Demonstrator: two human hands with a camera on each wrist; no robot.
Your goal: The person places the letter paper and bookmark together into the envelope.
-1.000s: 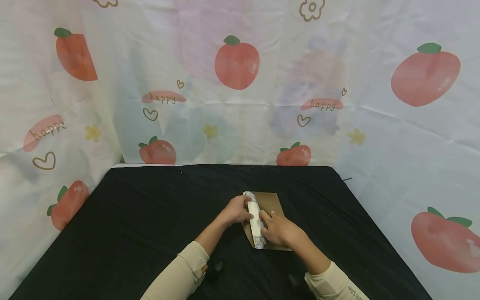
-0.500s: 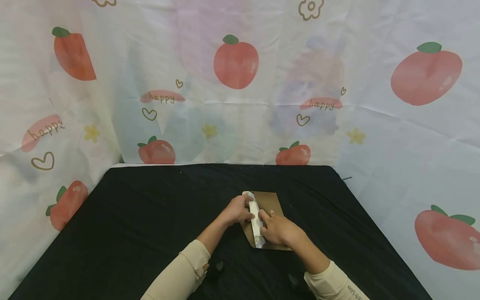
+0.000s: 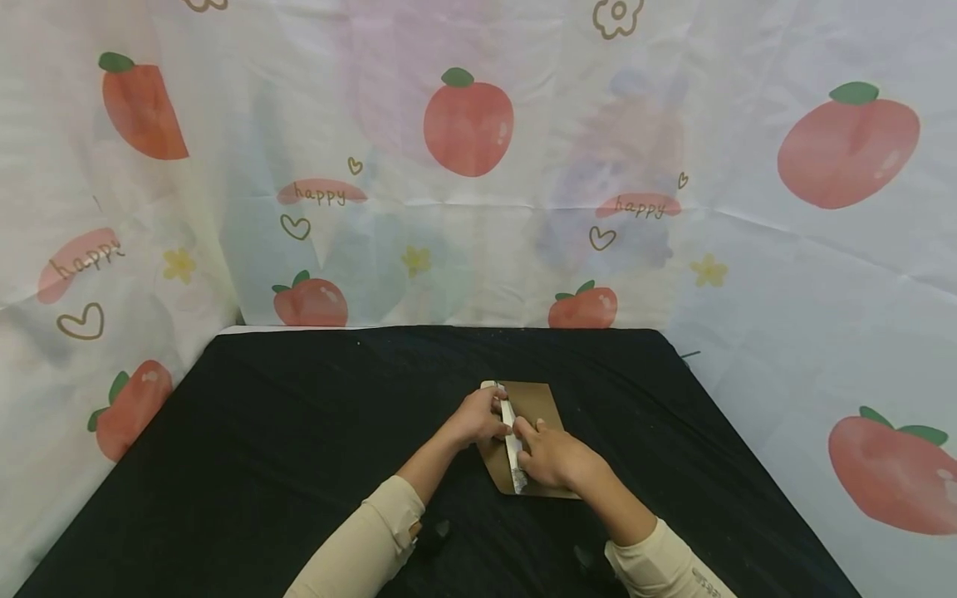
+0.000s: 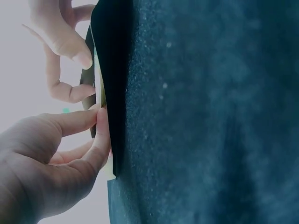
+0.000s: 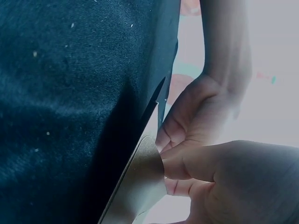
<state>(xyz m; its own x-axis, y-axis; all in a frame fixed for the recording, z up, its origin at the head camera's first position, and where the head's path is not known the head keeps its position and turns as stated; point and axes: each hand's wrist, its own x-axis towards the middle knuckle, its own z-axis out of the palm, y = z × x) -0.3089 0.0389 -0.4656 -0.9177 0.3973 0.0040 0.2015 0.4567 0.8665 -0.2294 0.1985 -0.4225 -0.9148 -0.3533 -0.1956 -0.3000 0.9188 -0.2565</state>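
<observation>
A brown, envelope-like piece of card (image 3: 540, 405) lies on the black cloth in the head view. Along its left side a narrow white strip with speckled ends (image 3: 516, 457) stands partly raised, like a flap. My left hand (image 3: 477, 417) pinches this flap near its upper half, thumb and forefinger meeting at the edge in the left wrist view. Lower down, my right hand (image 3: 555, 455) holds the flap from the other side with bent fingers. The right wrist view shows the card's brown face (image 5: 140, 175) against the right fingers; part of that grip is hidden.
Black cloth (image 3: 314, 432) covers the table around the card. Behind it and at both sides hangs a pale curtain (image 3: 508, 249) printed with fruit and hearts. Cream sleeves (image 3: 366, 540) reach in from the front edge.
The white strip has turned more upright and looks narrower, its left edge tilting to the right. The left hand has shifted slightly right; the right hand has barely moved.
</observation>
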